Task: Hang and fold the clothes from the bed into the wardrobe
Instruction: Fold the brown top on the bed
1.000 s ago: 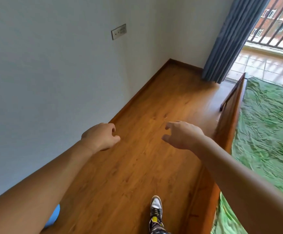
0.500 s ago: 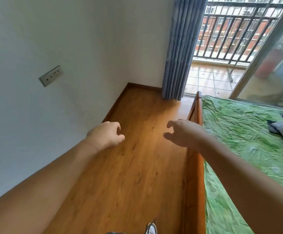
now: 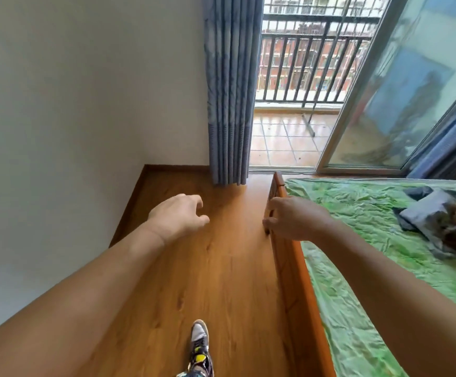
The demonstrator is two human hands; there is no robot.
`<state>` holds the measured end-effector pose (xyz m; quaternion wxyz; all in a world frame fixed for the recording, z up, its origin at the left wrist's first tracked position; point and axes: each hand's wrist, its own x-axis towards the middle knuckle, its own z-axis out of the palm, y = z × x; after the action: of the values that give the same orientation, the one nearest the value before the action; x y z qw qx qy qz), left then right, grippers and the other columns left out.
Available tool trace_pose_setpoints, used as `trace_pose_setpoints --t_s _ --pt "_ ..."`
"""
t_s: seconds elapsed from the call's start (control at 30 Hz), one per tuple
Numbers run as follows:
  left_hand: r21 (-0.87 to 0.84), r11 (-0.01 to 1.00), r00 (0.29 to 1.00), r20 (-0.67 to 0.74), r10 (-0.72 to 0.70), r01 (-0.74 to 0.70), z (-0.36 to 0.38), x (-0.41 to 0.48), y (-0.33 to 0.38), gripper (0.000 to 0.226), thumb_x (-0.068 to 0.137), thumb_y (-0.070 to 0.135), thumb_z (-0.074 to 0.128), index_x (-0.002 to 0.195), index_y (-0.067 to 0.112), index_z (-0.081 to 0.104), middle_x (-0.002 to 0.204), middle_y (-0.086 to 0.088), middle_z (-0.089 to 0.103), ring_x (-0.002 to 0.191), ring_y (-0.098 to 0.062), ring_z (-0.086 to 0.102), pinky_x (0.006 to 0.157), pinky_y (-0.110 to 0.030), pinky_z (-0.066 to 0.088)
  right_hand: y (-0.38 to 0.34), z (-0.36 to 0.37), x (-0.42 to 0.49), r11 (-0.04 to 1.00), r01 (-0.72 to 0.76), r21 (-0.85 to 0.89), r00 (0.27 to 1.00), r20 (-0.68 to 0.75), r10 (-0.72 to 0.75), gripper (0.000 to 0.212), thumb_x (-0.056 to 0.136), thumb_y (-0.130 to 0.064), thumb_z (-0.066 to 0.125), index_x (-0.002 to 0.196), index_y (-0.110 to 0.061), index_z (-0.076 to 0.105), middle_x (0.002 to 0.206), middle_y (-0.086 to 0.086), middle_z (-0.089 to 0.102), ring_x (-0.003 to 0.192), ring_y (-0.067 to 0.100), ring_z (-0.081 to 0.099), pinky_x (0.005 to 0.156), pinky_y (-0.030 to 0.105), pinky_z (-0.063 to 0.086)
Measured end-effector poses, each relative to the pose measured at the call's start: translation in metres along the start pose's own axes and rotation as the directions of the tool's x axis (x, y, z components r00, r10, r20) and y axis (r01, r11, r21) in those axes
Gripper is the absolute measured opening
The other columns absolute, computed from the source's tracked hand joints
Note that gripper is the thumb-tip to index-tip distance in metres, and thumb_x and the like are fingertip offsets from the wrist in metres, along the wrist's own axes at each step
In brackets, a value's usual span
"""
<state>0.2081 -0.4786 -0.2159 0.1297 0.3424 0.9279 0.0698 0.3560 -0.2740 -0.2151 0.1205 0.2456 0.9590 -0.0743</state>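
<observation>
A bed (image 3: 357,268) with a crumpled green sheet fills the right side, edged by a wooden footboard. A pile of clothes (image 3: 444,224), grey and dark with a brown piece, lies on the sheet at the far right. My left hand (image 3: 179,217) hovers over the wooden floor with loosely curled fingers and holds nothing. My right hand (image 3: 295,220) hangs above the footboard's top edge, fingers loosely curled, empty. The clothes lie well to the right of both hands. No wardrobe is in view.
A white wall (image 3: 72,118) runs along the left. A blue-grey curtain (image 3: 228,91) hangs at the far end beside an open glass sliding door (image 3: 384,104) to a tiled balcony with railings. Wooden floor (image 3: 208,281) lies between wall and bed. My shoe (image 3: 199,346) is at the bottom.
The view has swung right and up: the wall socket left the view, the balcony door and the clothes pile came into view. Both hands kept their loose pose out front.
</observation>
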Motion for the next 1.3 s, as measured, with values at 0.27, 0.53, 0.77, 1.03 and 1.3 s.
trace_pose_setpoints --t_s 0.27,0.53,0.77,1.03,1.3 --pt "0.032 0.992 0.990 0.065 0.122 -0.124 -0.065 0.201 -0.015 0.043 0.096 0.045 0.054 0.137 0.029 0.052 0.135 0.002 0.056 0.118 -0.017 0.056 0.078 -0.028 0.043 0.007 -0.067 0.168 0.990 -0.123 0.071 0.991 -0.034 0.126 0.051 0.091 -0.061 0.050 0.132 -0.031 0.054 0.124 0.007 0.060 0.111 0.027 0.060 0.089 0.044 0.054" --pt "0.072 0.965 0.964 0.109 0.243 -0.251 -0.082 0.396 0.035 0.037 0.095 0.045 0.053 0.127 0.028 0.058 0.125 0.003 0.061 0.112 -0.018 0.058 0.079 -0.030 0.047 0.085 -0.103 0.316 0.964 -0.240 0.111 0.970 -0.018 0.244 0.054 0.093 -0.062 0.049 0.139 -0.032 0.050 0.138 0.002 0.057 0.123 0.025 0.056 0.092 0.041 0.050" --pt "0.093 0.959 0.959 0.116 0.257 -0.268 -0.098 0.568 0.121 0.027 0.092 0.043 0.053 0.115 0.031 0.060 0.107 0.008 0.062 0.094 -0.015 0.059 0.072 -0.030 0.049 0.192 -0.143 0.460 0.946 -0.279 0.165 0.959 0.001 0.282 0.054 0.093 -0.059 0.051 0.139 -0.032 0.051 0.139 0.001 0.057 0.123 0.025 0.057 0.091 0.040 0.050" --pt "0.153 0.920 0.931 0.113 0.347 -0.362 -0.127 0.743 0.206 0.039 0.090 0.045 0.053 0.126 0.030 0.059 0.117 0.002 0.065 0.104 -0.019 0.062 0.087 -0.038 0.054 0.298 -0.198 0.580 0.918 -0.350 0.188 0.934 -0.004 0.357 0.051 0.093 -0.060 0.049 0.135 -0.032 0.052 0.135 0.002 0.058 0.121 0.027 0.058 0.089 0.040 0.049" --pt "0.172 0.839 0.856 0.128 0.501 -0.516 -0.123 0.928 0.278 0.048 0.092 0.050 0.055 0.135 0.029 0.055 0.132 -0.002 0.061 0.113 -0.021 0.061 0.091 -0.040 0.055 0.385 -0.218 0.701 0.825 -0.512 0.240 0.853 0.024 0.522 0.045 0.093 -0.061 0.050 0.127 -0.034 0.055 0.128 -0.002 0.062 0.113 0.025 0.061 0.078 0.038 0.048"
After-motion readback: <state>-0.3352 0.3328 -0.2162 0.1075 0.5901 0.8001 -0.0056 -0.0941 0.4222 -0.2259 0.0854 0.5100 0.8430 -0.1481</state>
